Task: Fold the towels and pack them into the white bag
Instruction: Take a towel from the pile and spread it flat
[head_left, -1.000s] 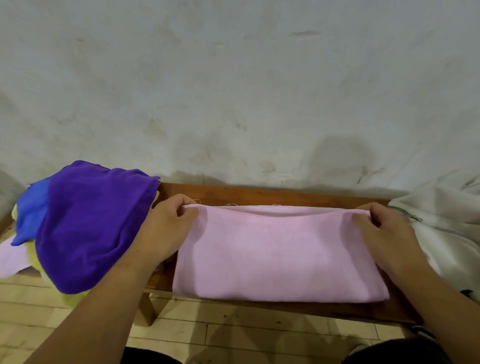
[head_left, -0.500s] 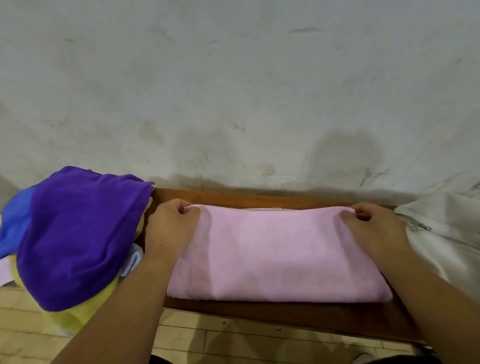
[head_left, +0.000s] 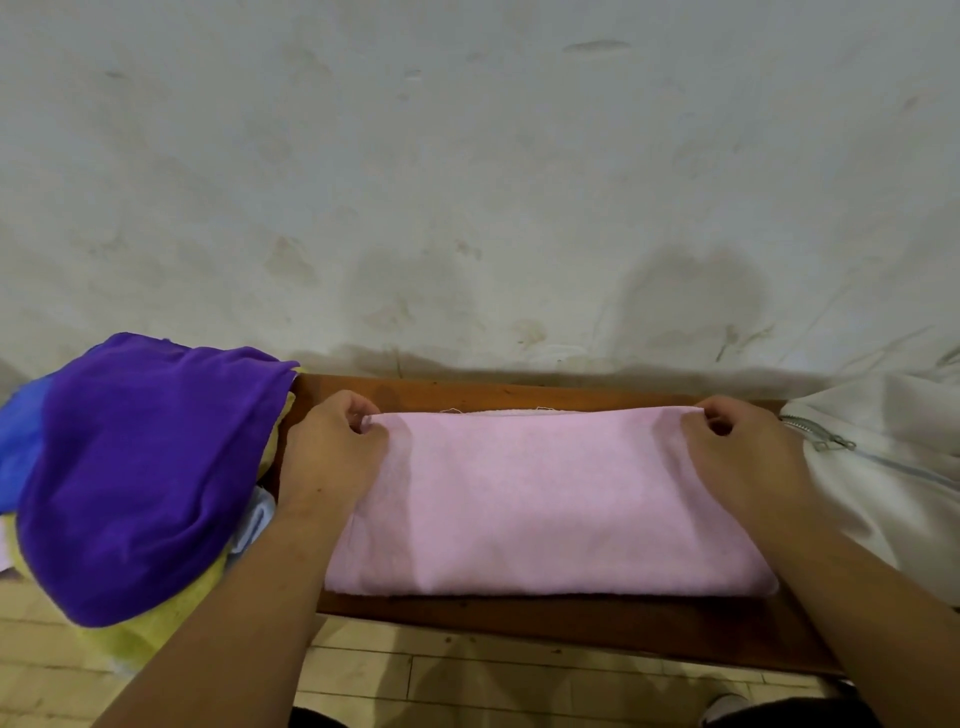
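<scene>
A pink towel lies folded into a long rectangle across a brown wooden bench. My left hand pinches its far left corner and my right hand pinches its far right corner, both at the far edge near the wall. A heap of unfolded towels sits at the left, with a purple towel on top, a blue towel behind it and a yellow towel underneath. The white bag, with a zipper along its opening, lies at the right end of the bench.
A stained whitish wall rises straight behind the bench. Pale wooden floorboards show below the bench's front edge. A shoe tip shows at the bottom right.
The pink towel's far edge has been laid flat and even against the bench. Both hands stay pinched on its far corners, and the view has shifted slightly closer.
</scene>
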